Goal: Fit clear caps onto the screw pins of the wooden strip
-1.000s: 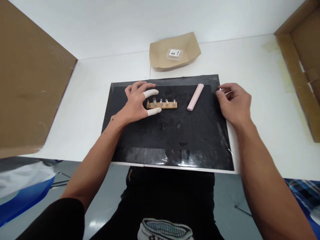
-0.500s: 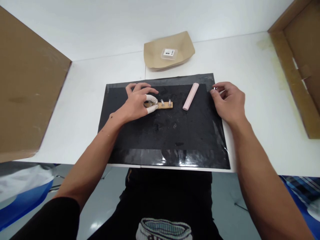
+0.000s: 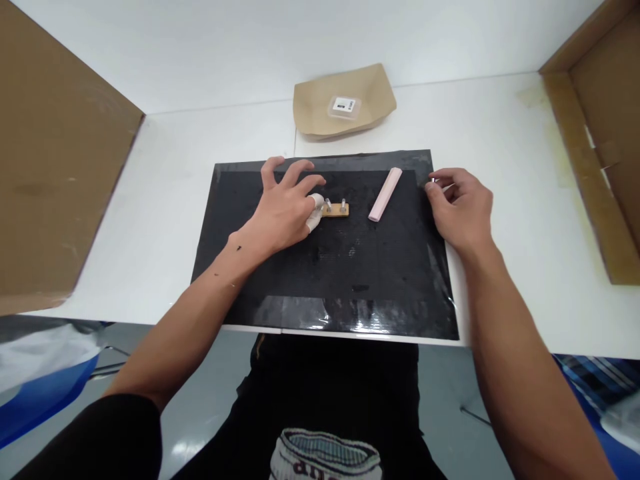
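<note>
While pinching the wooden strip (image 3: 334, 210), left hand (image 3: 287, 207); right hand (image 3: 463, 210) loosely curled.

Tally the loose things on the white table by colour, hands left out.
Black: 1, the mat
Tan: 2, the wooden strip and paper tray
Pink: 1, the stick
Clear: 1, the small box
Total: 5

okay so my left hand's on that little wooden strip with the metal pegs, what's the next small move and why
Probably close the left hand thumb and capped fingertips firmly on the wooden strip. That hand covers its left end, with only two metal pegs showing, while the right hand rests at the black mat edge pinching something small and shiny, so steadying the strip comes first.
</note>
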